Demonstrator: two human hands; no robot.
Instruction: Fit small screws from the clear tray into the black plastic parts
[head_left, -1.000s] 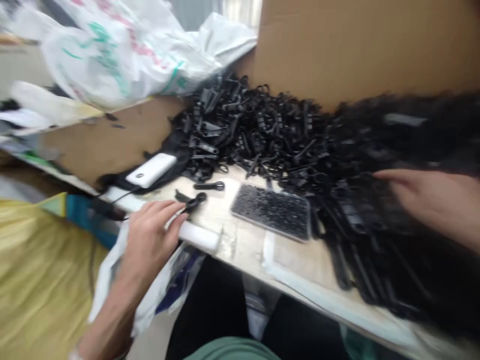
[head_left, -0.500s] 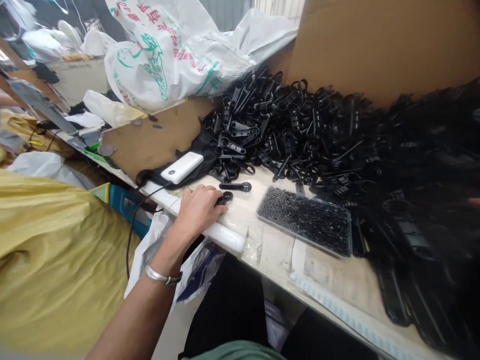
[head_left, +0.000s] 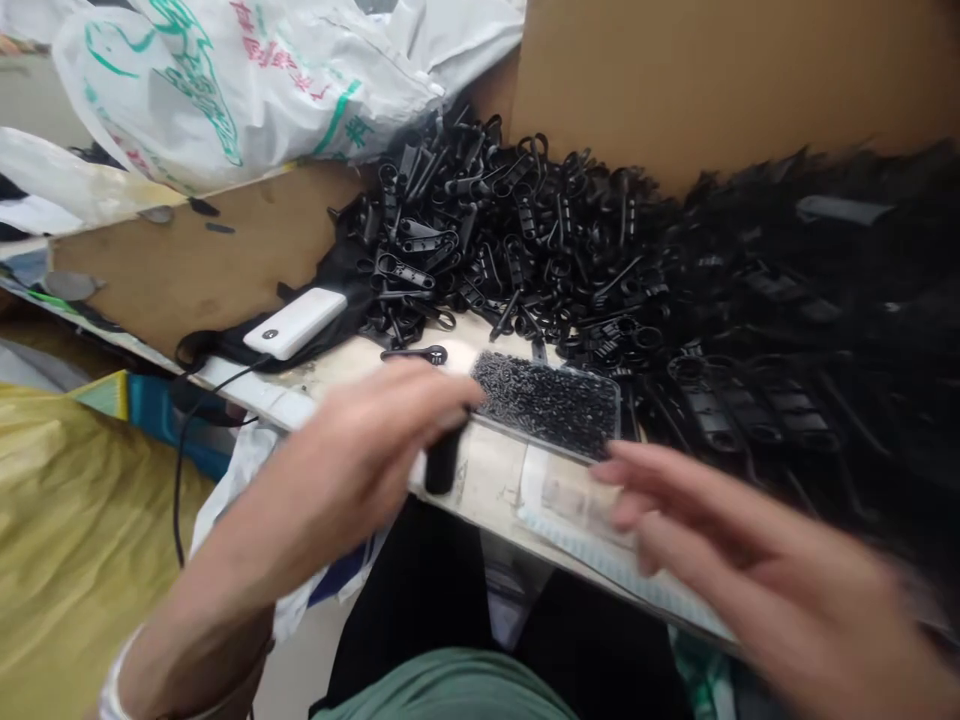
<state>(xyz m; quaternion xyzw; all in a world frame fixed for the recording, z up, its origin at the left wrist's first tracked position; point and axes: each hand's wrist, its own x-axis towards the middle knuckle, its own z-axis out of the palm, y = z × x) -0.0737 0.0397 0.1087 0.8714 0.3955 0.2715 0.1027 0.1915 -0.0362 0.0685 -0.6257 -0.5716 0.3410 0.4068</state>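
Observation:
My left hand [head_left: 375, 430], blurred, is raised over the front of the table. Its fingers are closed on a black plastic part [head_left: 444, 460], whose thick end hangs below the fingertips; the rest is hidden by the hand. My right hand [head_left: 735, 540] reaches in from the lower right, smeared by motion. Its forefinger and thumb look apart, and I see nothing between them. Its fingertips are close to the front right corner of a clear shallow box [head_left: 551, 447] full of tiny black pieces [head_left: 547, 395]. Another black part [head_left: 414, 355] lies just beyond my left hand.
A large heap of black plastic parts [head_left: 510, 220] spreads along the back, against a cardboard sheet [head_left: 720, 90]. Longer black parts [head_left: 750, 410] lie at the right. On the left are a white power bank [head_left: 296, 322] with a cable, a printed white sack [head_left: 262, 90] and yellow cloth [head_left: 90, 560].
My left hand has lifted from the table with the black plastic part and moved toward the box. My right hand has come into view from the right. The camera view has turned right.

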